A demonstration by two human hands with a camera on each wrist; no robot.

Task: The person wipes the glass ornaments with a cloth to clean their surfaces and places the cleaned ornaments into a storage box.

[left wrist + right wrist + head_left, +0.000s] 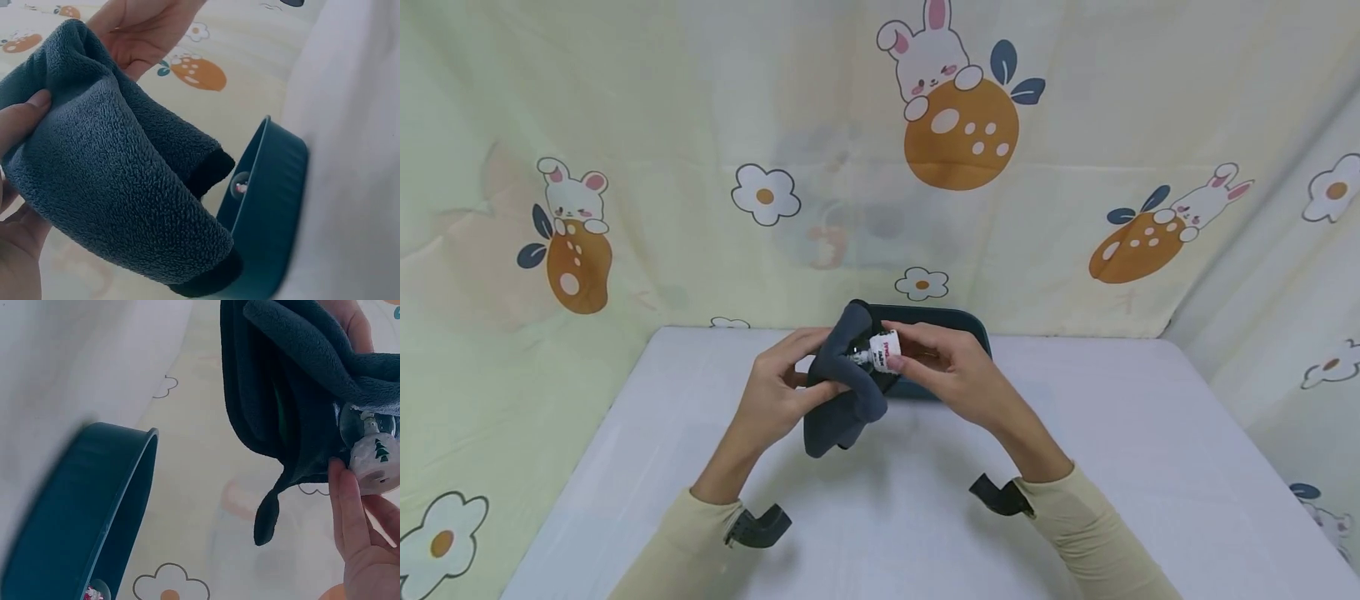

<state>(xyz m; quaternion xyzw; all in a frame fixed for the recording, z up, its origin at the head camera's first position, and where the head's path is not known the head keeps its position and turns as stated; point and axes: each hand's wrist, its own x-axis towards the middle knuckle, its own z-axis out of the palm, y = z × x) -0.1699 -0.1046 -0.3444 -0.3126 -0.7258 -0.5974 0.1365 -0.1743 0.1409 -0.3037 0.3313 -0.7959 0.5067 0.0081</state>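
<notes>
My left hand (775,385) grips a folded dark blue-grey towel (842,408), thumb on the near side. In the left wrist view the towel (131,181) shows a fluffy pile and black edging. My right hand (962,371) pinches a small snow globe (884,350) by its white base, which bears red and dark lettering. The right wrist view shows a green tree on the base of the snow globe (378,459), and its clear dome sits against the towel's fold. Part of the dome is hidden by the cloth.
A dark teal tub (917,390) stands behind the hands at the table's back edge. Inside the tub (275,206) lies another clear globe (239,185) with red and white bits. A patterned curtain (842,100) hangs behind the white table (1097,433).
</notes>
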